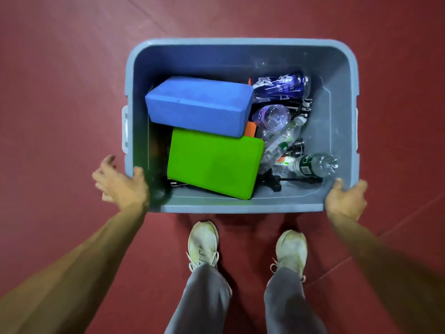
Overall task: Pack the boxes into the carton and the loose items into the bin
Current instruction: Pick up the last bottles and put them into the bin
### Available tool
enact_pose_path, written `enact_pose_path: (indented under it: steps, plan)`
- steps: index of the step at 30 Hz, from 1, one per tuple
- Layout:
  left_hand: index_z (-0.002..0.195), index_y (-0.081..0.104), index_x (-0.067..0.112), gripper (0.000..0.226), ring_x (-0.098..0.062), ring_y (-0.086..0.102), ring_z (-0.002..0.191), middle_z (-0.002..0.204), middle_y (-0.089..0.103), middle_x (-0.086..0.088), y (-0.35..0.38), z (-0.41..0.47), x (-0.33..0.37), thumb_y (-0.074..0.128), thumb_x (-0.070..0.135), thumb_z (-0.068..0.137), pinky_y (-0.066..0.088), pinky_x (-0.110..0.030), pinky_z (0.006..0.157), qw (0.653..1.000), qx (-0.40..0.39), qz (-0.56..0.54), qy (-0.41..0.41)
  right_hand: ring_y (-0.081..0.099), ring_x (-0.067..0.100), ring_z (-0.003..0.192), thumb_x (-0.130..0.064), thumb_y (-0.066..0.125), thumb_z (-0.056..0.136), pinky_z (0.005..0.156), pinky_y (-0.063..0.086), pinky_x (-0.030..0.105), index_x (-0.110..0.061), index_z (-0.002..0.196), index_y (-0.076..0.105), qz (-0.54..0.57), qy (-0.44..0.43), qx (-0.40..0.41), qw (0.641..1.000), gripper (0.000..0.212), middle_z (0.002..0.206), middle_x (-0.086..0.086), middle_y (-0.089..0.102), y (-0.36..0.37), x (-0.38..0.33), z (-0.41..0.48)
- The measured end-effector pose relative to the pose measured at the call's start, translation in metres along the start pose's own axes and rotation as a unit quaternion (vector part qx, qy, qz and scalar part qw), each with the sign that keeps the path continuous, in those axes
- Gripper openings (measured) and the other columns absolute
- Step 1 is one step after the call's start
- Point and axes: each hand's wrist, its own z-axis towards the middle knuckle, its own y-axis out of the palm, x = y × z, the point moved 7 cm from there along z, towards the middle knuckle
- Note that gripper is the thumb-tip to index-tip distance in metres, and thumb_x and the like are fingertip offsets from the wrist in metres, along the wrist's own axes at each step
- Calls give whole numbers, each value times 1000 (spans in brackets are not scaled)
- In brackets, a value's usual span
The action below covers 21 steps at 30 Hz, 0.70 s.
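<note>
Down on matte red floor (pixel 60 92), a grey-blue plastic bin (pixel 240 42), round-cornered, holding a blue foam block (pixel 199 106) overlapping a green foam block (pixel 214 162) beside crinkled clear bottles (pixel 274 116). Right hand (pixel 345 201) curled over the near rim — left hand (pixel 122 183) blurred, fingers splayed, thumb seemingly at the rim.

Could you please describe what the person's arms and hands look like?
The left forearm and right forearm are bare, with no sleeves in view. The left hand and right hand wear no gloves. No watch, ring or wristband shows, though the left hand is blurred.
</note>
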Motion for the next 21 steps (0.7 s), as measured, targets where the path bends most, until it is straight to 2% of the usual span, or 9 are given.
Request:
enact_pose_path:
  steps: [2, 4, 8, 11, 15, 18, 21]
  plan:
    - [121, 53, 9, 45, -32, 53, 115, 122, 56, -15, 13, 6, -17, 61, 30, 83, 43, -43, 99, 997, -56, -37, -37, 55, 44, 114, -28, 55, 94, 96, 43, 44, -4, 125, 48, 24, 2, 21, 999, 40, 123, 28, 59, -1, -1, 0]
    - [107, 56, 7, 31, -33, 58, 104, 108, 63, -17, 20, 2, -24, 60, 31, 87, 47, -40, 89, 993, -93, -40, -54, 57, 41, 112, -28, 62, 90, 96, 44, 42, -4, 119, 56, 37, 11, 28, 999, 39, 121, 25, 62, -3, -5, 3]
    - [96, 60, 10, 22, -34, 60, 97, 93, 64, -14, 19, 3, -22, 62, 31, 88, 50, -41, 85, 993, -77, -68, -51, 64, 32, 101, -22, 70, 81, 86, 47, 30, -10, 115, 66, 82, 41, 14, 996, 36, 115, 16, 68, -4, -12, 10]
    - [90, 60, 8, 22, -34, 59, 92, 83, 59, -11, 17, 3, -19, 65, 30, 87, 47, -39, 79, 995, -57, -71, -49, 62, 24, 94, -22, 73, 82, 82, 41, 20, -13, 116, 65, 109, 25, -5, 994, 36, 115, 15, 68, -1, -17, 10]
    - [98, 62, 4, 27, -30, 53, 81, 88, 61, -15, 2, -6, 2, 66, 28, 87, 47, -39, 79, 996, -29, -65, -54, 63, 27, 97, -23, 74, 82, 82, 46, 25, -12, 112, 66, 106, -10, -7, 994, 33, 111, 16, 67, -22, -46, 24]
    - [101, 65, 5, 29, -37, 61, 90, 95, 66, -20, -19, -14, 25, 68, 29, 86, 52, -45, 86, 997, -22, -46, -56, 64, 32, 101, -20, 74, 79, 89, 51, 33, -13, 111, 68, 91, -29, -13, 995, 33, 108, 17, 68, -51, -77, 35]
    - [102, 66, 8, 27, -39, 63, 92, 96, 68, -20, -53, -30, 62, 70, 28, 84, 53, -48, 85, 998, -21, -36, -48, 64, 35, 100, -18, 75, 78, 90, 52, 37, -10, 110, 68, 89, -26, -22, 995, 34, 106, 19, 69, -90, -89, 38]
